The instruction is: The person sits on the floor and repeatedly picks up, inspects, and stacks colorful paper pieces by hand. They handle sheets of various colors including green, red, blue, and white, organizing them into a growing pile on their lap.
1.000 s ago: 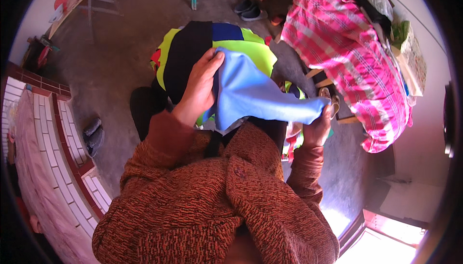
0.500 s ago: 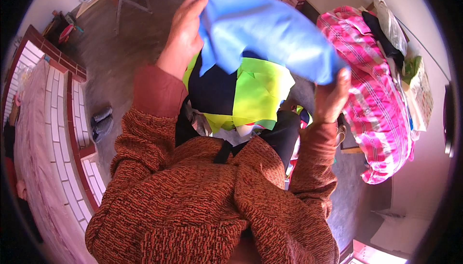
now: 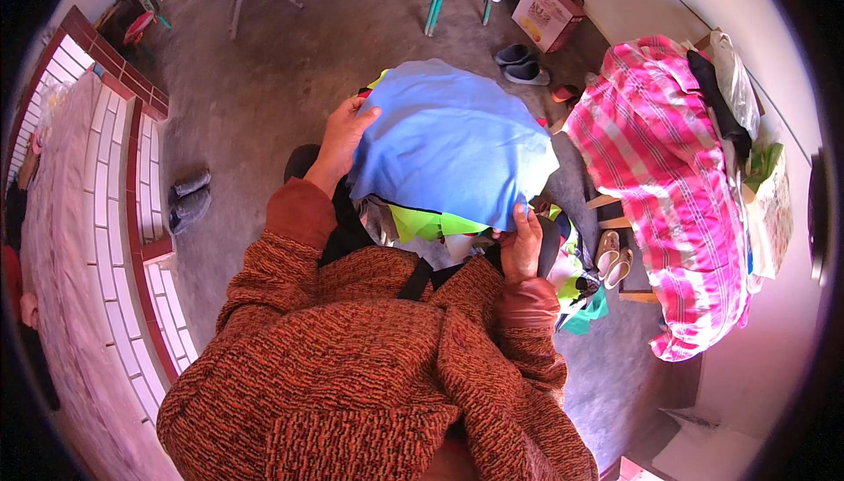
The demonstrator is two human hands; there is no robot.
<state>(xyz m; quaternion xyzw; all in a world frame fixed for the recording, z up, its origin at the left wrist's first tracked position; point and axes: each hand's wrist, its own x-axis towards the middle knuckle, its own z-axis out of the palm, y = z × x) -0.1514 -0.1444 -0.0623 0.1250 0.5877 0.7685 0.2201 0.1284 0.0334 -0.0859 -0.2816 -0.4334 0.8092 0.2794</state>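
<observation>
A piece of light blue cloth lies spread over my lap, slightly wrinkled. Under it is neon yellow-green fabric, showing along the near edge and at the far left corner; the blue piece hides most of it. My left hand grips the left edge of the blue cloth, thumb on top and the other fingers partly hidden. At the near right corner my right hand pinches the same cloth between thumb and fingers.
To the right, a pink plaid cloth covers a piece of furniture. Beside my right knee lie coloured fabric pieces and pale slippers. Farther off are dark shoes, a cardboard box and a green-legged stool. Grey shoes sit left.
The blue cloth has come down from being held up in front of me onto the yellow-green and dark fabric. Both hands lowered with it, the right moving inward toward me.
</observation>
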